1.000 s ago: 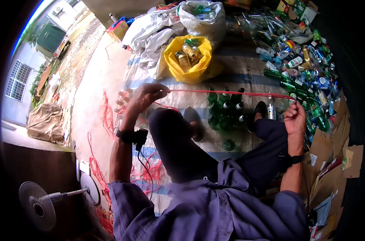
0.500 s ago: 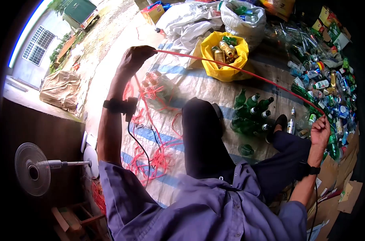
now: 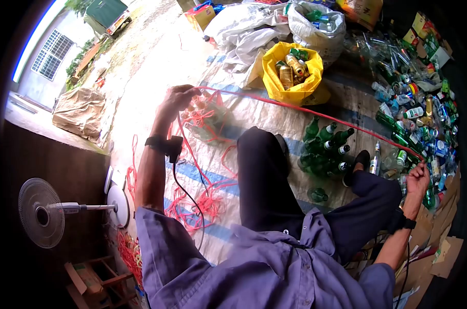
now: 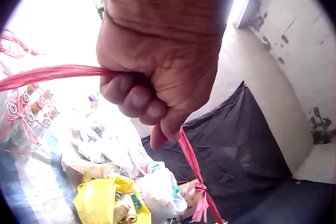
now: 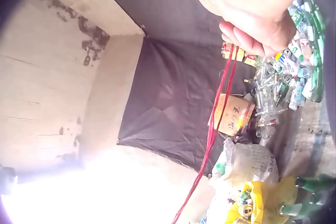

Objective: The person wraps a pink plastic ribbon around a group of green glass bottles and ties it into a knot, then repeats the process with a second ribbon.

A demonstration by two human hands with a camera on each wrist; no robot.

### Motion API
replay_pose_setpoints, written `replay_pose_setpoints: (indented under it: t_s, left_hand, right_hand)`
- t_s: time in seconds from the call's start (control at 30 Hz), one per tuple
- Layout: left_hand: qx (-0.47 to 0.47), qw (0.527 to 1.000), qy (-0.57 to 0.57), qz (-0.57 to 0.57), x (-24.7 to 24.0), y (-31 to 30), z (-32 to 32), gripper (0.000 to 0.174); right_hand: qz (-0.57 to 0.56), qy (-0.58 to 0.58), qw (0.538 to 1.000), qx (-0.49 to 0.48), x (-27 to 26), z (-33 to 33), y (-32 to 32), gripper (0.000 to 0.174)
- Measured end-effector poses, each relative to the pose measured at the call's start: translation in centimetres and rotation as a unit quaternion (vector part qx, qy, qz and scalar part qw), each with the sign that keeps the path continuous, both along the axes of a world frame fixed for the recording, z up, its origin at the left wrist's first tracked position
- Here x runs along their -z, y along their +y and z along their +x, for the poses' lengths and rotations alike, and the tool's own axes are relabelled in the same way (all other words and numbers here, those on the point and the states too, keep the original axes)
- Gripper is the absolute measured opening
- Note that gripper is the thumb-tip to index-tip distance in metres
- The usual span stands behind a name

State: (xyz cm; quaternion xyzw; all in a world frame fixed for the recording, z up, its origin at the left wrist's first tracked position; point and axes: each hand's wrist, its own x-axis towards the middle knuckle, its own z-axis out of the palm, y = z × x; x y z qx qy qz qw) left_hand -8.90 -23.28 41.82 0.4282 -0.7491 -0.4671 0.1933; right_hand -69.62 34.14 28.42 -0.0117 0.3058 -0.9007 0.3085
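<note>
A red plastic cord (image 3: 315,112) stretches across the front between both hands, sagging slightly. The left hand (image 3: 178,99) is raised at the left; in the left wrist view its curled fingers grip the cord (image 4: 58,74), which leaves both sides of the fist and has a knot below it. At the right, the right hand (image 3: 417,179) pinches the other end; the right wrist view shows two strands (image 5: 223,92) coming out under its curled fingers. Upright green bottles (image 3: 327,147) stand below the cord, right of the bent knee. Clear bottles tied with red cord (image 3: 205,119) stand beside the left hand.
A yellow bag (image 3: 274,77) of cans and a white sack (image 3: 328,41) stand at the front. Heaped bottles and cans (image 3: 413,113) lie at the right, above cardboard (image 3: 447,250). Tangled red cord (image 3: 202,206) covers the sheet at the left, near a fan (image 3: 42,212).
Over the last second the hands have moved farther apart, with the cord lengthening between them. The left hand rose, then came down a little. The head view has shifted, bringing more tangled cord into sight.
</note>
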Motion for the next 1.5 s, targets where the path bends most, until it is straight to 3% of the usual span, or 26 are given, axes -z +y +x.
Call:
replay_pose_setpoints:
  t_s: [0.23, 0.3, 0.37, 0.5, 0.53, 0.57, 0.63, 0.67, 0.7, 0.77, 0.83, 0.87, 0.9, 0.97, 1.03, 1.1, 1.13, 1.17, 1.2, 1.23, 1.3, 1.33, 1.37, 1.43, 1.5]
  left_hand:
    - [-0.022, 0.999, -0.035, 0.012, 1.3, 0.3, -4.7, 0.042]
    - [0.002, 0.999, -0.005, 0.048, 1.4, 0.0, -6.9, 0.044]
    - [0.083, 0.995, 0.041, 0.026, 1.3, -0.1, -9.4, 0.047]
    - [0.15, 0.985, 0.077, -0.02, 1.4, 0.2, -15.4, 0.047]
    - [0.213, 0.967, 0.083, -0.112, 1.1, 1.0, -16.9, 0.047]
    - [0.185, 0.973, 0.09, -0.106, 1.1, 2.1, -18.6, 0.046]
    - [0.152, 0.984, 0.075, -0.056, 3.7, 2.2, -21.4, 0.041]
    - [0.18, 0.982, 0.038, 0.032, 6.0, 0.1, -22.2, 0.017]
    - [0.296, 0.945, 0.064, -0.121, 8.0, 0.4, -23.3, 0.017]
    - [0.361, 0.858, -0.169, -0.325, 17.2, -3.0, -26.2, 0.019]
    - [0.284, 0.87, -0.12, -0.384, 17.9, 3.2, -26.2, 0.022]
    - [0.284, 0.88, -0.12, -0.361, 23.0, 2.9, -26.3, 0.023]
    - [0.284, 0.89, -0.121, -0.336, 28.2, 2.7, -26.3, 0.024]
    - [0.244, 0.917, -0.295, -0.116, 24.9, 9.2, -25.9, 0.026]
    - [0.27, 0.911, -0.304, -0.071, 29.0, 11.6, -24.6, 0.023]
    - [0.424, 0.859, -0.266, -0.102, 37.2, 11.4, -22.2, 0.022]
    - [0.426, 0.859, -0.266, -0.1, 37.1, 13.3, -21.5, 0.022]
    - [0.356, 0.887, -0.243, -0.166, 36.1, 15.7, -21.2, 0.021]
    - [0.281, 0.905, -0.219, -0.231, 35.2, 17.4, -21.1, 0.022]
    - [0.281, 0.905, -0.219, -0.232, 34.2, 18.3, -21.2, 0.022]
    - [0.284, 0.87, -0.254, -0.312, 32.8, 19.4, -21.1, 0.021]
    - [0.294, 0.864, -0.246, -0.327, 33.0, 19.3, -21.0, 0.017]
    - [0.294, 0.865, -0.245, -0.325, 33.3, 19.5, -20.9, 0.017]
    - [0.272, 0.866, -0.261, -0.327, 33.3, 19.8, -21.2, 0.018]
    - [0.298, 0.867, -0.254, -0.309, 32.5, 19.8, -21.2, 0.018]
  right_hand:
    - [-0.004, -0.006, 1.0, -0.019, -0.9, 2.5, -2.1, 0.021]
    - [-0.017, 0.006, 1.0, -0.017, -1.9, 3.3, -3.1, 0.021]
    - [-0.011, 0.027, 1.0, 0.008, -3.2, 4.1, -4.4, 0.022]
    - [0.001, 0.062, 0.997, 0.053, -4.9, 5.1, -7.5, 0.024]
    - [0.001, 0.063, 0.997, 0.044, -4.8, 5.3, -8.2, 0.024]
    - [0.001, 0.063, 0.997, 0.036, -4.4, 5.3, -8.7, 0.023]
    - [0.085, 0.03, 0.992, 0.087, -3.2, 6.0, -10.6, 0.02]
    - [0.107, 0.027, 0.991, 0.077, -2.3, 6.6, -11.4, 0.017]
    - [0.128, 0.023, 0.989, 0.067, -0.5, 7.0, -11.9, 0.015]
    - [0.159, -0.056, 0.985, 0.026, 3.8, 7.9, -12.6, 0.011]
    - [0.186, -0.098, 0.978, -0.016, 7.5, 9.3, -12.9, 0.009]
    - [0.223, -0.122, 0.966, -0.037, 8.8, 10.2, -13.1, 0.008]
    - [0.26, -0.148, 0.952, -0.058, 10.0, 11.2, -13.1, 0.007]
    - [0.372, -0.079, 0.919, -0.102, 11.4, 13.4, -13.0, 0.008]
    - [0.505, -0.065, 0.846, -0.156, 13.8, 14.5, -13.0, 0.012]
    - [0.621, 0.052, 0.757, -0.196, 13.9, 16.4, -12.9, 0.014]
    - [0.536, 0.103, 0.805, -0.231, 20.5, 15.7, -10.5, 0.013]
    - [0.444, 0.155, 0.843, -0.262, 26.9, 14.6, -8.6, 0.013]
    - [0.673, 0.147, 0.622, -0.372, 21.8, 15.1, -10.7, 0.015]
    - [0.673, 0.147, 0.622, -0.373, 19.8, 16.3, -11.2, 0.015]
    - [0.749, 0.264, 0.527, -0.303, 17.1, 18.6, -11.4, 0.018]
    - [0.754, 0.264, 0.513, -0.314, 14.7, 19.1, -11.7, 0.019]
    - [0.754, 0.264, 0.512, -0.315, 15.2, 19.2, -11.5, 0.019]
    - [0.764, 0.342, 0.431, -0.337, 16.0, 19.3, -11.3, 0.019]
    - [0.737, 0.351, 0.426, -0.39, 15.9, 19.3, -11.4, 0.018]
